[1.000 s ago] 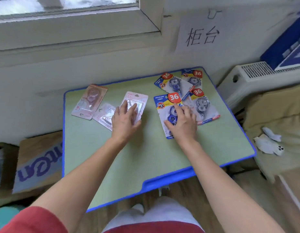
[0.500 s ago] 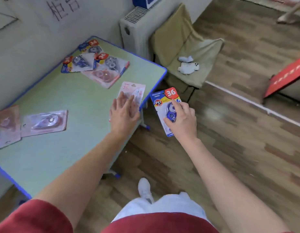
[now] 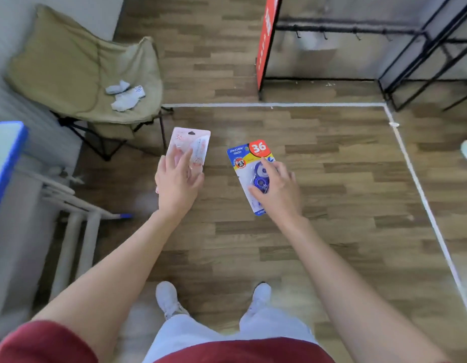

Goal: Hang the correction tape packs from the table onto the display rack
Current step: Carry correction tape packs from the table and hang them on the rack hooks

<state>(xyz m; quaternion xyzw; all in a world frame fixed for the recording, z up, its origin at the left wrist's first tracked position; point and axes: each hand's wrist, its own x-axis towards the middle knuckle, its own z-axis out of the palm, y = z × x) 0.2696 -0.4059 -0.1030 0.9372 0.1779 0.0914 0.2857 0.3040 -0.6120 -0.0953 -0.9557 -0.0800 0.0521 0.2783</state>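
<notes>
My left hand [image 3: 178, 184] holds a pink correction tape pack [image 3: 194, 145] by its lower end, out over the wooden floor. A blue and yellow correction tape pack [image 3: 249, 159] with a red "36" label is gripped in my right hand [image 3: 278, 189], fingers over its blister. The black metal display rack [image 3: 358, 31] with a bar of hooks stands at the top right, well beyond both hands. Only a blue-edged corner of the table [image 3: 7, 148] shows at the left edge.
A tan folding chair [image 3: 85, 72] with white items on its seat stands at the upper left. A red sign panel [image 3: 266, 40] leans at the rack's left side. White tape lines [image 3: 415, 179] mark the floor. My shoes [image 3: 169, 299] are at the bottom centre.
Both hands lifted a pack off the table. The view swung right, away from the table; the rack has come into view.
</notes>
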